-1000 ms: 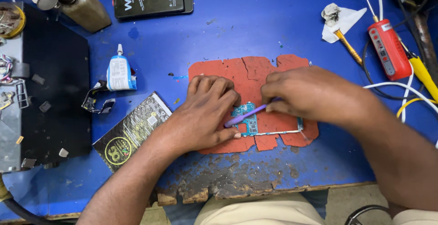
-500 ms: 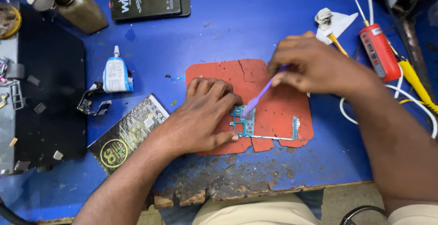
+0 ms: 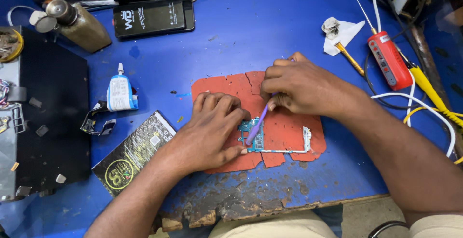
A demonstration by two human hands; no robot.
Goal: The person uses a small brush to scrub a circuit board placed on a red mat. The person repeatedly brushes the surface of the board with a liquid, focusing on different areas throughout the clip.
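Seen from above, two bare hands work near the front edge of a blue desk [image 3: 270, 30]. The left hand [image 3: 212, 129] lies palm down, fingers close together, pressing on the left end of a small blue-green circuit board [image 3: 258, 139] to pin it. The right hand [image 3: 301, 86], just beyond and to the right, is curled closed around a slim purple tool [image 3: 258, 122], which slants down so its tip touches the board close to the left fingertips. The board rests on a cracked red mat [image 3: 289, 127], its thin metal frame running right toward the mat's right edge.

Left of the mat lies a dark printed packet [image 3: 130, 156], and beyond it a small white and blue bottle [image 3: 119, 93] beside a black clip. A black box [image 3: 48, 117] fills the left edge. Toward the back left corner a brass-coloured bottle [image 3: 79, 23] lies tilted, with dark phones [image 3: 149, 18] along the back edge. At the right edge sit a crumpled white tissue [image 3: 340, 33], a red tool [image 3: 388, 59] with a thin metal probe, and white and yellow cables [image 3: 424, 103]. The desk's front edge is worn and chipped.
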